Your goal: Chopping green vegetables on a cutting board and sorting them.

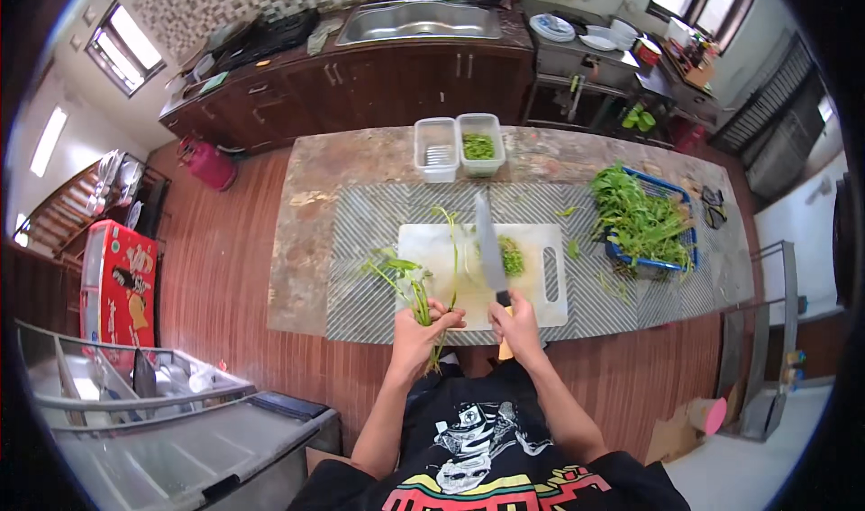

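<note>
My left hand (424,325) grips a small bunch of leafy green stems (410,284) over the near left edge of a white plastic cutting board (442,240). One long stem rises apart from the others, and the cut ends hang below my fist. My right hand (515,322) holds a large kitchen knife (490,247) by its handle, the blade pointing away from me above the board. Chopped greens (512,257) lie in a small heap to the right of the blade, which partly hides them.
Two clear plastic tubs (436,149) stand at the table's far side; the right tub (480,144) holds chopped greens. A blue basket (689,230) heaped with leafy greens (638,217) is to the right, with dark-handled scissors (713,207) beyond it. Loose leaves (573,249) lie on the striped mat (368,213).
</note>
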Available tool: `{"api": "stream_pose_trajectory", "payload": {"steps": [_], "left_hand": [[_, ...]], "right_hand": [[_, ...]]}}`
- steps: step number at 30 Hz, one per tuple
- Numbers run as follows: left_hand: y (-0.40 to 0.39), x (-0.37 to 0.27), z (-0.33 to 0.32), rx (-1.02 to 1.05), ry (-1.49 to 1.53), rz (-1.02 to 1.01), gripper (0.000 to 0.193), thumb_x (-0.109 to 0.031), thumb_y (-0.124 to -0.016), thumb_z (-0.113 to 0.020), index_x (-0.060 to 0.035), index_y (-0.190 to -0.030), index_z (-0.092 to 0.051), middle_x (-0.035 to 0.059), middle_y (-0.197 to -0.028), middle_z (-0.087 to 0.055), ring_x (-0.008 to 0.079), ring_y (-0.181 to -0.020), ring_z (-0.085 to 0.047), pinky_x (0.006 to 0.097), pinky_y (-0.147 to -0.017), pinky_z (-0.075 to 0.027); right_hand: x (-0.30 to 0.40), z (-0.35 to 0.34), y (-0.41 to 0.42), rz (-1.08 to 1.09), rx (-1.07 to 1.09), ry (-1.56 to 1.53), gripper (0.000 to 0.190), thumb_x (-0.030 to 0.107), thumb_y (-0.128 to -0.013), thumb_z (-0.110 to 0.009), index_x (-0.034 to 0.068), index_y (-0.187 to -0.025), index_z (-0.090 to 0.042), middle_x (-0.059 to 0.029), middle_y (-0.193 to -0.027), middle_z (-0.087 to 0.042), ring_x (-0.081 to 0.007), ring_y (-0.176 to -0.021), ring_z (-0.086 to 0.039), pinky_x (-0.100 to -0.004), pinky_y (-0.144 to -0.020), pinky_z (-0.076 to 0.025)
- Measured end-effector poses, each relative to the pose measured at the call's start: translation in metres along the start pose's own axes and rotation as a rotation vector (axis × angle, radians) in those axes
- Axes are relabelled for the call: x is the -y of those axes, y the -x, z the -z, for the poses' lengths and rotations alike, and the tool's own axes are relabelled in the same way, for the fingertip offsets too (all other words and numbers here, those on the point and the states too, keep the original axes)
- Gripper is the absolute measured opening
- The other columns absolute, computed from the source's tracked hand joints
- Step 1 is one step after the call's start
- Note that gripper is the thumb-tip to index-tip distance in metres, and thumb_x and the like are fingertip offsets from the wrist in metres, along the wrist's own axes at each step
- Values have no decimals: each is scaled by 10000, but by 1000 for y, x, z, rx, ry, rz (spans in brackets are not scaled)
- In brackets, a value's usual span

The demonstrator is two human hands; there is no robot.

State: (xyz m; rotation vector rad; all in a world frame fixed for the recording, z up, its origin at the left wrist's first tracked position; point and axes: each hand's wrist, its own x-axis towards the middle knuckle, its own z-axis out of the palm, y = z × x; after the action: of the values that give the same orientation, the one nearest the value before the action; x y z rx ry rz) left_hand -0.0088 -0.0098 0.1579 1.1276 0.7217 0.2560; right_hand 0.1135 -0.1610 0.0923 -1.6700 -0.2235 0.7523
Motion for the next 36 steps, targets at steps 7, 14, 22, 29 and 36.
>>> {"api": "stream_pose_trajectory", "payload": {"steps": [7,14,22,29,36], "left_hand": [[-19,-4,-59,307,-125,46,161,7,-844,-735,4,-865,-575,132,-844,-722,175,-790,-712,274,-710,-565],[-41,15,-123,460,-73,61,184,29,-828,-740,13,-891,-567,142,-871,-724,182,-848,-713,279,-756,-575],[-55,25,-218,522,-148,-1,228,8,-848,-730,44,-986,-552,178,-928,-728,200,-875,-716,296,-777,-572],[-71,26,-291,539,-293,11,290,-55,-940,-633,103,-1170,-558,184,-997,-729,200,-840,-718,281,-782,-556],[-92,40,-365,363,-301,-77,293,-56,-925,-664,142,-1137,-619,176,-988,-728,205,-837,-726,286,-772,-571]], "right_hand": [[76,40,18,68,-68,-512,356,18,-828,-751,50,-1050,-475,-51,-861,-632,-35,-488,-463,-207,-412,-376],[79,113,15,183,-209,-479,363,-10,-797,-769,43,-1020,-487,-53,-869,-633,-37,-503,-486,-197,-408,-365],[87,204,-1,178,-212,-489,361,-18,-787,-785,89,-969,-492,2,-851,-575,-24,-516,-487,-181,-401,-377],[103,300,-28,234,-338,-477,355,29,-797,-799,75,-968,-492,-8,-833,-620,-34,-550,-509,-198,-417,-388],[69,366,-19,398,-680,-63,138,160,-970,-581,27,-940,-604,-1,-632,-562,-35,-536,-469,-244,-477,-361]]}}
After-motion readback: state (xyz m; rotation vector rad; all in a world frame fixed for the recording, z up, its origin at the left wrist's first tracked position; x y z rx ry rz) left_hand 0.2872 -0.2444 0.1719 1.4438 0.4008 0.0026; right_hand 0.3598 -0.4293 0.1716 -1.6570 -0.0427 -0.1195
